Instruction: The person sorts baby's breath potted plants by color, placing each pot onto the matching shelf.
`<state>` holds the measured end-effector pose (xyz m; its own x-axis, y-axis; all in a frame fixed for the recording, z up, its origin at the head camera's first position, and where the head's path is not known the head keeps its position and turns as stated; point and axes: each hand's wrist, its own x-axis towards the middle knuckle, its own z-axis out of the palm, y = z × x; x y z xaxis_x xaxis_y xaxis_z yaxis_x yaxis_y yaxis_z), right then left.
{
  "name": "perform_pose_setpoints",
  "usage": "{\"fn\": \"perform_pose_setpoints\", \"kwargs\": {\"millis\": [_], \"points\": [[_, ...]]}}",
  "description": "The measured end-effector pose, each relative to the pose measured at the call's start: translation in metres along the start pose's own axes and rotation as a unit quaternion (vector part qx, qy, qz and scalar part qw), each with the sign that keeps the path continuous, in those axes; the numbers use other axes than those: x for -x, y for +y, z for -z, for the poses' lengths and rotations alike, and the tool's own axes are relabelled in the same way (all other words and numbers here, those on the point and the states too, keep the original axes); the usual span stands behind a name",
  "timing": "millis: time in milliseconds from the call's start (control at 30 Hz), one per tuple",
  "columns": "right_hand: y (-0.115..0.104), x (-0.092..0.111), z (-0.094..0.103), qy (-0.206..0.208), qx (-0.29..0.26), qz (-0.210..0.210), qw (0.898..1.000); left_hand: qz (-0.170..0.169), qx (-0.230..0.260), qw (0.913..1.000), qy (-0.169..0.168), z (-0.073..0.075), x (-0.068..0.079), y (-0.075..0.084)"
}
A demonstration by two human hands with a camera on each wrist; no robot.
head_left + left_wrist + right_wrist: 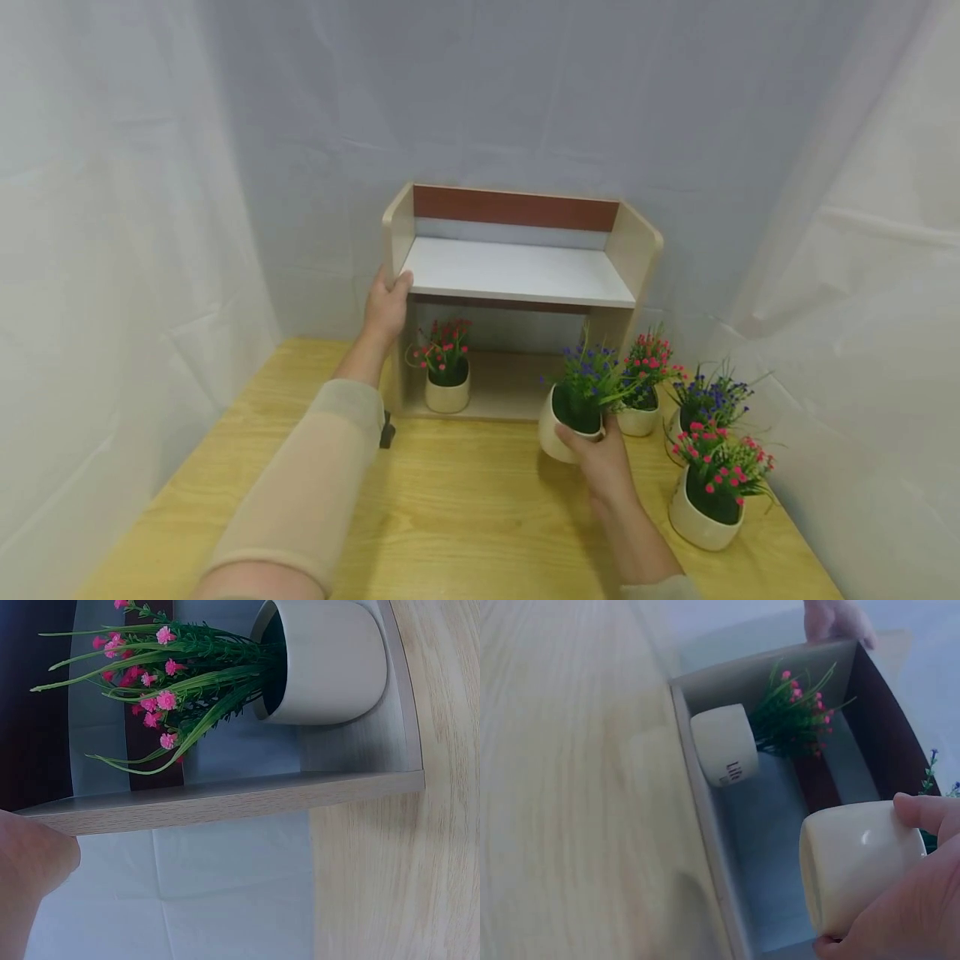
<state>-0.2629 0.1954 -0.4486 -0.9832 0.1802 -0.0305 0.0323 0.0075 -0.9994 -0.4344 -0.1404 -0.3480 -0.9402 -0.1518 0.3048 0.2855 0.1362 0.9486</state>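
My right hand (606, 462) grips a white flower pot (555, 433) with blue-purple artificial flowers, held tilted in front of the shelf's right half. The right wrist view shows the thumb and fingers around the white pot (862, 862), its base turned toward the lower board. At the left, my left hand (386, 310) holds the side panel of a small two-tier desk shelf (517, 271), thumb over the front edge at the upper board. On the lower board, at its left end, stands a white pot (448, 393) with pink-red flowers, also seen sideways in the left wrist view.
Right of the shelf, on the wooden table (450, 517), stand a red-flowered pot (639, 421), a blue-flowered pot (675, 437) and a pink-flowered pot (701, 521). A small black object (387, 432) lies by the shelf's left foot. White sheeting (487, 92) hangs behind and on both sides.
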Motion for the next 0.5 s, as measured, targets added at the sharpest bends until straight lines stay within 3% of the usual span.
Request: {"fn": "perform_pose_setpoints", "kwargs": {"millis": [500], "points": [[-0.029, 0.0, -0.019, -0.02, -0.005, 0.029, 0.999, -0.002, 0.002, 1.0, 0.002, -0.004, 0.001, 0.0]]}}
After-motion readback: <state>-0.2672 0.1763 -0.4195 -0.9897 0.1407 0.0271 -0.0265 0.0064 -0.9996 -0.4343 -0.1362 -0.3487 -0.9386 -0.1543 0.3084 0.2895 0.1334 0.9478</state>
